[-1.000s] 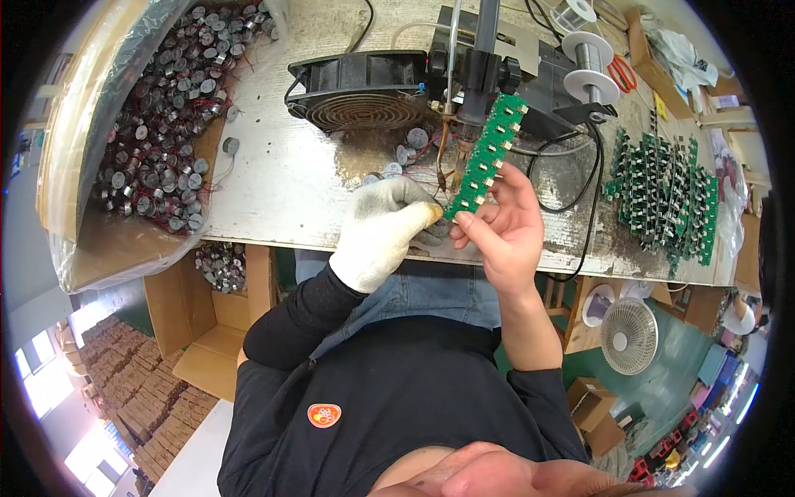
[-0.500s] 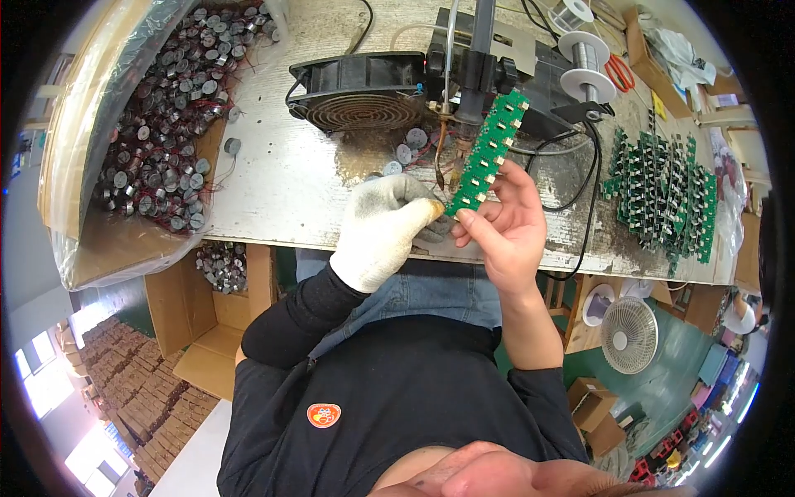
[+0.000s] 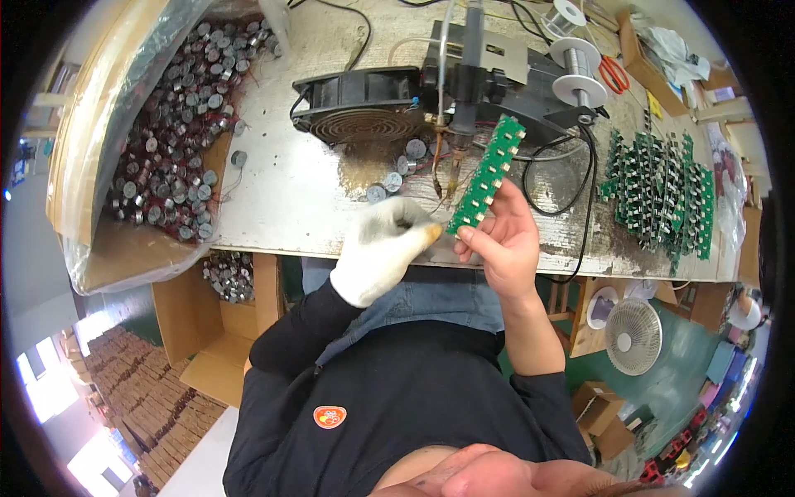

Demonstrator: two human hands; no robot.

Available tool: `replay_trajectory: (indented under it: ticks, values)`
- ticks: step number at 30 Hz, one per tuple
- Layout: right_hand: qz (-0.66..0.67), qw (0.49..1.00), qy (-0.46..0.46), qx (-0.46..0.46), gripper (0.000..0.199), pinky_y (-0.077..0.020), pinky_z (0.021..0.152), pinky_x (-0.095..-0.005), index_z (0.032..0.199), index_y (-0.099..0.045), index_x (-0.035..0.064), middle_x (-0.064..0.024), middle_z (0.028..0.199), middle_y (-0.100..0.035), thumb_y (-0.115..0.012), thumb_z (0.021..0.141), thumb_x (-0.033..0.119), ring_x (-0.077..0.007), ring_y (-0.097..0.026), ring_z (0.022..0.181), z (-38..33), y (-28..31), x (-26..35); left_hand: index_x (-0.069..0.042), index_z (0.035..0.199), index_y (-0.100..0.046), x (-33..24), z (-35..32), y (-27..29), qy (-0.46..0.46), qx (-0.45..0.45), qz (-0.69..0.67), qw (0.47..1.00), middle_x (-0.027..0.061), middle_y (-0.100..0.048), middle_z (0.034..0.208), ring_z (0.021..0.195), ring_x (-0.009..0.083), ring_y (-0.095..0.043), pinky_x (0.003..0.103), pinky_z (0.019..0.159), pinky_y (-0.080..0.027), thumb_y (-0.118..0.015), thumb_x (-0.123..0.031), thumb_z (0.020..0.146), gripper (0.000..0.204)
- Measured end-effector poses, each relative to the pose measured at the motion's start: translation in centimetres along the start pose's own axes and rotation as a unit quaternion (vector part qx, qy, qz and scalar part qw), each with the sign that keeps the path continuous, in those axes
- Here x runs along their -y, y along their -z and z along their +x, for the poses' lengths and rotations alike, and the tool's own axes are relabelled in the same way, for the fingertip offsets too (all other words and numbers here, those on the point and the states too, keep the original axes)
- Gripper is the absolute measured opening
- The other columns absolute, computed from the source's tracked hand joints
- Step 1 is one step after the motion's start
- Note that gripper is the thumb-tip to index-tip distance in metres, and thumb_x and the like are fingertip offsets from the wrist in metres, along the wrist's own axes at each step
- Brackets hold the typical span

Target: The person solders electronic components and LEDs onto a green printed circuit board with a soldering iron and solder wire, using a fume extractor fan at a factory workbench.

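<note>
- Green circuit board (image 3: 486, 178), long and narrow, is held up over the near part of the bench (image 3: 286, 190), slanting from its lower end up to the right, with pale connectors (image 3: 512, 150) along its right side.
- Bare right hand (image 3: 511, 248): clamped on the circuit board near its lower end, thumb on the face, fingers behind and by the right edge.
- White-gloved left hand (image 3: 377, 244): thumb and forefinger drawn close together just beside that same lower end. The glove is blurred, so I cannot tell whether its fingertips touch the circuit board or pinch something small.
- Handling: the circuit board looks light and stiff, smooth enough to slip a little in knit cotton, and likely to suffer if bent hard; the pale connectors stand proud and could be knocked.
- Best hold: by the long edges or a bare end, thumb flat, pressure off the pale connectors. Pinched at one end only, the far end has no support and may swing.
- Around: a dark upright fixture (image 3: 469, 70) beyond, small round discs (image 3: 377, 193) and a black box fan (image 3: 356, 99) to its left, wire spools (image 3: 577, 89) and piled green boards (image 3: 658, 195) to the right.
</note>
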State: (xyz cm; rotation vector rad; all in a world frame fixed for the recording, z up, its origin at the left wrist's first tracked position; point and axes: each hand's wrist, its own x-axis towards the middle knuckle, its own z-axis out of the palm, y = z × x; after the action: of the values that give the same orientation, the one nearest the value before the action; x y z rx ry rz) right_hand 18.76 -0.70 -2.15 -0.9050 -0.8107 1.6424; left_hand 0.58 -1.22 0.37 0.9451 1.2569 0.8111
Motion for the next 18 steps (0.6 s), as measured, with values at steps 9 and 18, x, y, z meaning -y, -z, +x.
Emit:
replay_trajectory:
  ticks: [9,18]
  values:
    - [0.003,0.995,-0.087,0.042,0.064,-0.0551,0.05,-0.0259,0.124,-0.029,0.0029,-0.0171,0.105,-0.054,-0.063,0.073,-0.016,-0.0193,-0.065,0.071,-7.5,1.0,2.1,-0.012,0.089,-0.065,3.2,-4.2,-2.9,-0.4,-0.141,0.403,0.811,0.0061,-0.057,0.095,0.081,0.0258,-0.057,0.037,0.072,-0.046,-0.078,-0.009,0.058,0.033]
    - [-0.198,0.927,0.299,-0.107,0.03,-0.0375,0.057,-0.0207,0.118,-0.048,-0.0015,-0.0089,0.089,-0.057,-0.051,0.088,0.002,-0.0095,-0.045,0.065,-9.3,5.5,7.6,-0.003,0.092,-0.062,-0.6,-1.1,-11.1,-0.456,-0.023,0.102,0.884,0.0117,-0.064,0.091,0.08,0.0275,-0.062,0.035,0.072,-0.049,-0.074,-0.002,0.069,0.026]
